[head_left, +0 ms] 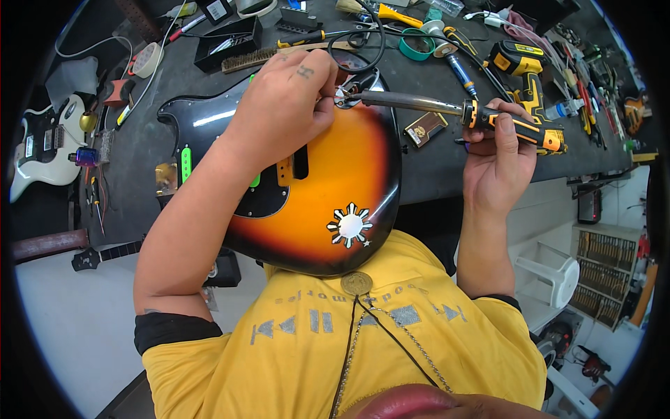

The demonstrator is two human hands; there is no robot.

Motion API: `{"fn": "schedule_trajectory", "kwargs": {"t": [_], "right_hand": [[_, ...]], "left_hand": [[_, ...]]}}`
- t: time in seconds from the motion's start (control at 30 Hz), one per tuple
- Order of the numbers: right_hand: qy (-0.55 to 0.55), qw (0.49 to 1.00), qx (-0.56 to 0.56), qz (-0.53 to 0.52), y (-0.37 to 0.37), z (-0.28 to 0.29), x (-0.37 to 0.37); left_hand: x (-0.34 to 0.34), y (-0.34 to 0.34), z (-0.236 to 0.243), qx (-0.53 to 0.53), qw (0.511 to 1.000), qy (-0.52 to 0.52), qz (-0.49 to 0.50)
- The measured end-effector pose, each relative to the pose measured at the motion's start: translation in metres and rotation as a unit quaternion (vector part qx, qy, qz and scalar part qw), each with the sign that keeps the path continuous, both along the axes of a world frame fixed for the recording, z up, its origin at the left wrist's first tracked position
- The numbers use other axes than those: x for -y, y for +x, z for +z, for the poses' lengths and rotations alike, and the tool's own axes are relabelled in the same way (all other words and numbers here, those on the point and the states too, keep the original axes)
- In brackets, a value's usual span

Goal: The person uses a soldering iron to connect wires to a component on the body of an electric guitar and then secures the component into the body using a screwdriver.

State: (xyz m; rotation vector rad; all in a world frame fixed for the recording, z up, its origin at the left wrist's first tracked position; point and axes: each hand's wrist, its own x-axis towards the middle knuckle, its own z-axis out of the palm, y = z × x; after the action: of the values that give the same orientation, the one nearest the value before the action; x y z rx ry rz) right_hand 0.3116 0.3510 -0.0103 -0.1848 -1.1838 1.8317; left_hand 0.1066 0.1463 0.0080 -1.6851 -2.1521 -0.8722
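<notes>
A sunburst electric guitar body (328, 209) with black pickguard, green pickup parts and sun decal lies tilted against my torso and the bench edge. My left hand (293, 98) is closed in a pinch at the metal jack fitting (347, 98) near the body's top right; what its fingertips hold is hidden. My right hand (499, 160) grips the black and yellow handle of a soldering iron (412, 102), whose long shaft reaches left to the fitting, its tip close to my left fingertips. A black cable (382, 45) loops just above the fitting.
The dark bench (440, 174) holds a yellow cordless drill (516, 59), a small box (424, 129), a green tape roll (412, 44), a brush (248, 61), a black parts tray (223, 43) and several hand tools. A white guitar (45, 140) lies left. A white chair (551, 279) stands below right.
</notes>
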Motion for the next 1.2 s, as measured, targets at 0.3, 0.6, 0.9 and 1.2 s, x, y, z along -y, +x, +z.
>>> {"fn": "schedule_trajectory", "kwargs": {"t": [0.3,0.6,0.9,1.2], "right_hand": [[-0.001,1.0,-0.001,0.004,-0.0004,-0.0014,0.0011],[0.002,1.0,-0.003,0.01,0.0008,-0.0014,0.0016],[0.005,1.0,0.004,0.0,0.0022,-0.0016,0.0021],[0.022,1.0,-0.004,0.002,0.0031,-0.0006,0.0025]], "left_hand": [[0.0004,0.001,0.0006,0.006,1.0,-0.004,0.0],[0.002,0.0002,0.0009,0.007,1.0,-0.004,-0.007],[0.0008,0.0,-0.0009,0.001,1.0,-0.003,-0.005],[0.0006,-0.0004,-0.0013,-0.001,1.0,-0.005,-0.002]]}}
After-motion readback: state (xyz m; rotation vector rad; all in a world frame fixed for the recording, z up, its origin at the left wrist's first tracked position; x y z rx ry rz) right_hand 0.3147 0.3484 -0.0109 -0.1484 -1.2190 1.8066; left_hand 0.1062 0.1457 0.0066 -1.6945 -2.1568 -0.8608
